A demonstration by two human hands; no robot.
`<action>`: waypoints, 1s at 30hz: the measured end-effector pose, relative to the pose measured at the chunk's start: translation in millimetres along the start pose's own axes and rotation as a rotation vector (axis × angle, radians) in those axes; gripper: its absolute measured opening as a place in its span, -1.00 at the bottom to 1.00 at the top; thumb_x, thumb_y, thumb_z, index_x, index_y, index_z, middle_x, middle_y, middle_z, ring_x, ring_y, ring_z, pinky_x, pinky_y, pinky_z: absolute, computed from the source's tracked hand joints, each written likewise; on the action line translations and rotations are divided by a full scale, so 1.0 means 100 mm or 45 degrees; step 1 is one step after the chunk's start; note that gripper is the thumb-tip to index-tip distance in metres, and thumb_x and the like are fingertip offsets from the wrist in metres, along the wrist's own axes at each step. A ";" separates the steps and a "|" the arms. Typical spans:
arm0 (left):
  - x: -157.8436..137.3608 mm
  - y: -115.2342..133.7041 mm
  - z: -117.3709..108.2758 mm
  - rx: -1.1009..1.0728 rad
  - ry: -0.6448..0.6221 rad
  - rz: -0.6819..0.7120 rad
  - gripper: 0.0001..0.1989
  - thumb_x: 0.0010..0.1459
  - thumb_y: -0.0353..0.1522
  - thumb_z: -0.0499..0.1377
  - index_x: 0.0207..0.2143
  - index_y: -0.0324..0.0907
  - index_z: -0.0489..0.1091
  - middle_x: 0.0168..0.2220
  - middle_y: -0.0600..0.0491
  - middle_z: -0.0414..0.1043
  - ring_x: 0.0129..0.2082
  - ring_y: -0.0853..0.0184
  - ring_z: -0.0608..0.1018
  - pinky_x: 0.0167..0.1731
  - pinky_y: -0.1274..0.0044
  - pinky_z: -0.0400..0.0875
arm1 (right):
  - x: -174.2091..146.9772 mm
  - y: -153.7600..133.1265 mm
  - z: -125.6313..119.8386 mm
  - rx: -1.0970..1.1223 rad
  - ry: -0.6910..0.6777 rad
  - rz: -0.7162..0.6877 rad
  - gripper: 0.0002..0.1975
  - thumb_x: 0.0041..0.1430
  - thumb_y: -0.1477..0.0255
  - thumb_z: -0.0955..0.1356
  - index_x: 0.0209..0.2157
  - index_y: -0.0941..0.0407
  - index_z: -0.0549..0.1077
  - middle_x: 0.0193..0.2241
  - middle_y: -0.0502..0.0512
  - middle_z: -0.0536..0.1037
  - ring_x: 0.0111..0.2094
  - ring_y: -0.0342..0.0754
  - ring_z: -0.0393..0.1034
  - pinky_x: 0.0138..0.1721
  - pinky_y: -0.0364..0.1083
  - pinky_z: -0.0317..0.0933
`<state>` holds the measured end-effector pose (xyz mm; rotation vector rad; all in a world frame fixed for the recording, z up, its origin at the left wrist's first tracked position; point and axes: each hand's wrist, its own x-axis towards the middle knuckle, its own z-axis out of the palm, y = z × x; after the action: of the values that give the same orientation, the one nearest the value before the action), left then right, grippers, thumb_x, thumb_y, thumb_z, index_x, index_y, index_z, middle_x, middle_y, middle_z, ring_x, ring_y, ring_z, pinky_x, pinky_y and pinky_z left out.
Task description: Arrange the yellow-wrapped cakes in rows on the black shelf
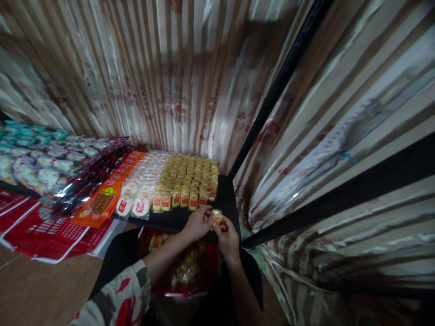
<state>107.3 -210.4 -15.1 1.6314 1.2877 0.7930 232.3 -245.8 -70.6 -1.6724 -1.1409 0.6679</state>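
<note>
Between both hands, over the front right of the black shelf point(226, 194), is a small yellow wrapped snack point(216, 215). My left hand point(199, 223) pinches it from the left, and my right hand point(227, 237) grips its right side with thumb and fingers. Just beyond stand rows of similar yellow wrapped snacks point(190, 179), with red labels on the front ones. Below my forearms, on my lap, lies an open red bag point(210, 258) holding more shiny yellow packets point(186, 271).
Left of the yellow rows lie white round wrapped snacks point(141, 206), an orange bag point(102, 203), dark shiny packets point(84, 176) and white and green packets point(44, 158). A red printed sheet point(50, 231) hangs off the shelf. Striped curtain point(170, 81) and black poles point(272, 104) enclose the back and right.
</note>
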 end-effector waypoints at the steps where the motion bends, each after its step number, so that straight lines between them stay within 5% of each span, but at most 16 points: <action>1: 0.04 -0.02 0.06 -0.064 0.033 -0.025 -0.60 0.07 -0.36 0.06 -0.01 -0.23 0.28 -0.17 -0.02 0.45 -0.36 0.42 0.49 -0.27 0.55 0.42 | 0.09 0.02 0.01 0.009 0.024 0.017 -0.54 -0.04 0.20 0.31 -0.13 0.17 0.40 -0.34 0.10 0.48 -0.45 -0.09 0.37 -0.36 -0.09 0.30; 6: 0.15 -0.11 0.25 -0.220 0.096 -0.020 -0.63 0.08 -0.39 0.06 -0.02 -0.23 0.28 -0.04 -0.10 0.40 -0.15 0.34 0.50 -0.18 0.52 0.44 | 0.46 0.08 0.08 -0.010 0.070 0.016 -0.57 -0.03 0.16 0.29 -0.20 0.17 0.41 -0.29 0.15 0.52 -0.43 -0.06 0.40 -0.34 -0.08 0.29; 13: 0.20 -0.22 0.27 -0.027 0.106 -0.067 -0.57 0.07 -0.41 0.03 0.03 -0.27 0.27 0.10 -0.12 0.28 0.10 0.25 0.34 0.02 0.47 0.34 | 0.73 -0.11 0.20 -0.230 0.118 -0.021 -0.59 0.00 0.17 0.25 -0.23 0.16 0.45 -0.33 0.13 0.52 -0.49 -0.09 0.38 -0.38 -0.11 0.23; 19: 0.23 -0.22 0.24 -0.023 0.102 -0.047 -0.51 0.07 -0.42 0.01 0.09 -0.28 0.23 0.12 -0.10 0.28 0.10 0.24 0.35 0.10 0.43 0.27 | 0.81 -0.21 0.31 -0.415 0.064 -0.090 -0.63 0.04 0.22 0.25 -0.20 0.14 0.46 -0.32 0.12 0.49 -0.44 -0.08 0.37 -0.34 -0.11 0.22; 26: 0.26 -0.22 0.23 -0.043 0.083 -0.036 -0.53 0.08 -0.44 -0.02 0.08 -0.27 0.26 0.10 -0.07 0.31 0.10 0.27 0.35 0.14 0.43 0.20 | 0.78 -0.04 0.41 -0.193 0.098 -0.088 -0.56 0.10 0.18 0.20 -0.14 0.20 0.38 -0.26 0.20 0.46 -0.43 -0.08 0.39 -0.34 -0.10 0.28; 30: 0.28 -0.25 0.25 -0.083 0.031 -0.030 -0.53 0.10 -0.42 -0.04 0.09 -0.28 0.25 0.14 -0.07 0.26 0.14 0.27 0.30 0.18 0.42 0.12 | 0.74 0.02 0.43 -0.290 0.141 -0.161 -0.49 0.11 0.17 0.18 0.00 0.18 0.34 -0.18 0.24 0.42 -0.38 -0.06 0.38 -0.29 -0.07 0.29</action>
<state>126.5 -188.0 -49.1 1.5571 1.2826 0.8340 227.9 -161.5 -83.2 -1.7855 -1.2679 0.3723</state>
